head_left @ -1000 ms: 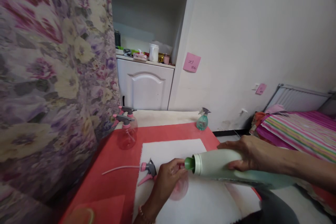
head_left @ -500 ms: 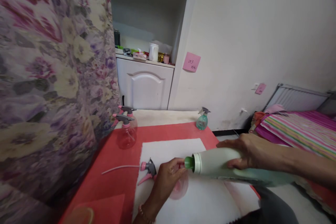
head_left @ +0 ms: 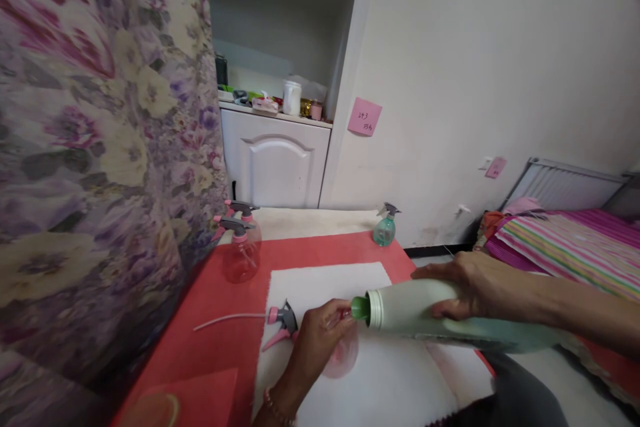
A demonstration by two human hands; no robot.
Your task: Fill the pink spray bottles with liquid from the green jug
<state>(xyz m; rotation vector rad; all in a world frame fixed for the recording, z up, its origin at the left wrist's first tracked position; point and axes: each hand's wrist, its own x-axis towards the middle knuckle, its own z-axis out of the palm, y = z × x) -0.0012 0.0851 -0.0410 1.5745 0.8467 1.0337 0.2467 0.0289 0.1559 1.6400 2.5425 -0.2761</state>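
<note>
My left hand (head_left: 323, 337) is closed around the neck of a clear pink spray bottle (head_left: 344, 355) that has its top off and stands on a white cloth (head_left: 390, 383). In my right hand (head_left: 467, 290) is a large pale green jug-like bottle (head_left: 410, 307), tipped nearly level. Its green pouring spout (head_left: 360, 308) meets the pink bottle's mouth; my fingers partly hide that spot, and I cannot see any liquid flowing. Left of my left hand, a grey and pink spray head (head_left: 284, 319) lies with its thin tube (head_left: 230, 319) stretched leftward.
Two pink spray bottles (head_left: 241, 260) stand at the table's back left, a green spray bottle (head_left: 385, 232) at the back right. A red cover (head_left: 300, 250) lies under the white cloth. A floral curtain (head_left: 100, 147) hangs at left; a bed (head_left: 575, 240) stands at right.
Almost nothing differs. The view has shifted very slightly, while both hands and the two bottles they hold keep the same pose.
</note>
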